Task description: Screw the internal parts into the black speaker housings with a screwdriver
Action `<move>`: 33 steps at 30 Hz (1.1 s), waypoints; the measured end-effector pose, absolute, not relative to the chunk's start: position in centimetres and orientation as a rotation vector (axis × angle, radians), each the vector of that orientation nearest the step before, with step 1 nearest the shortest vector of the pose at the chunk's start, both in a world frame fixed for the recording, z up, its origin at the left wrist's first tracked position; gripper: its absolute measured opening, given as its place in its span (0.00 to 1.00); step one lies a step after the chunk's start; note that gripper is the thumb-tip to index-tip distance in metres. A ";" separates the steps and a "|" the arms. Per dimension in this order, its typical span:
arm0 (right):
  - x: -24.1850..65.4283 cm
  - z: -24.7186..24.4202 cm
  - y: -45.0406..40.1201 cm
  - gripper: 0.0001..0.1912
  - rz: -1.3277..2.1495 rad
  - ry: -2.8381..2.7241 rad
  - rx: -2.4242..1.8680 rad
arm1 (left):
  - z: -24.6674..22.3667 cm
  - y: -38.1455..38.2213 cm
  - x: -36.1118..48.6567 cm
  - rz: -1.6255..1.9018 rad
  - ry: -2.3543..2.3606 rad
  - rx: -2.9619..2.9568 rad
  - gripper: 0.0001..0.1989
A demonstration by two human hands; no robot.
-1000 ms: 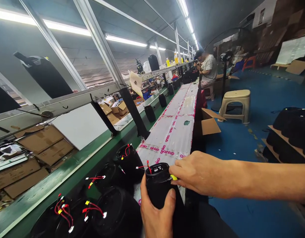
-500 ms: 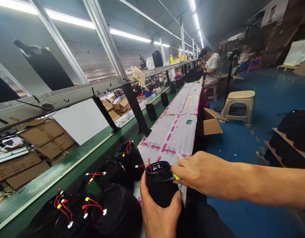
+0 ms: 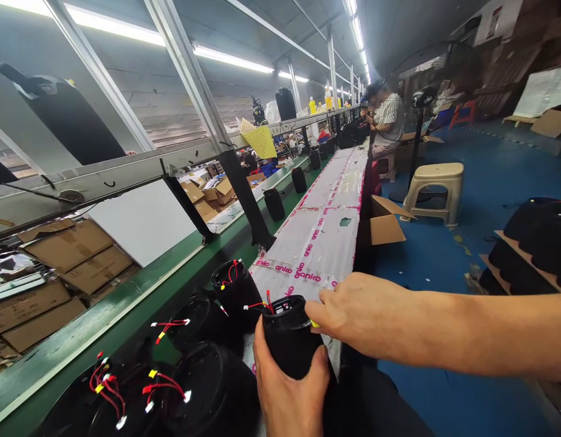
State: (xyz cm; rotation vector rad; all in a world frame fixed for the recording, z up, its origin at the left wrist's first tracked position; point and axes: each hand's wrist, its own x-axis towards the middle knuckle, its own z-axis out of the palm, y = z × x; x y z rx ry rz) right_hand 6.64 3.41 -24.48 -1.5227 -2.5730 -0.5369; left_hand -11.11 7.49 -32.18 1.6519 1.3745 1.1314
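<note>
My left hand [image 3: 292,388] is wrapped round a black cylindrical housing [image 3: 289,346], thumb on its right side and fingers on its left. The housing tilts slightly, its open top facing up, with red wires and small white and red connectors sticking out at the left of the rim. At the right of that rim, my right hand [image 3: 339,309] is closed on a small yellow tool [image 3: 314,323]; most of it is hidden in the fingers, so its kind cannot be made out. Several similar black housings [image 3: 212,382] with red wires stand to the left.
A bench covered in white sheeting with pink "anko" tape [image 3: 328,230] runs ahead beside a green conveyor [image 3: 171,267]. Right of the bench are an open cardboard box [image 3: 383,227], a beige stool [image 3: 435,188] and a standing fan [image 3: 419,121]. A person [image 3: 385,118] sits farther along.
The view has shifted slightly, moving everything a little left. Both hands keep their hold at the housing, and less of the yellow tool shows. The hanging yellow sheet has swung to face me more.
</note>
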 end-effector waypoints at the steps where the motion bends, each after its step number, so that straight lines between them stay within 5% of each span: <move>1: 6.6 -24.5 3.5 0.06 -0.539 -2.558 -1.532 | -32.1 7.5 -11.1 1.129 1.389 1.655 0.46; 8: 6.8 -24.0 3.7 0.07 -0.347 -2.519 -1.546 | -31.8 7.3 -11.4 1.158 1.417 1.652 0.46; 15: 7.0 -24.6 3.0 0.13 -0.067 -2.396 -1.547 | -31.6 8.2 -12.6 1.019 0.888 1.352 0.34; 33: 6.7 -25.2 3.2 0.10 -0.557 -2.451 -1.476 | -30.6 7.4 -11.9 1.132 1.228 1.555 0.39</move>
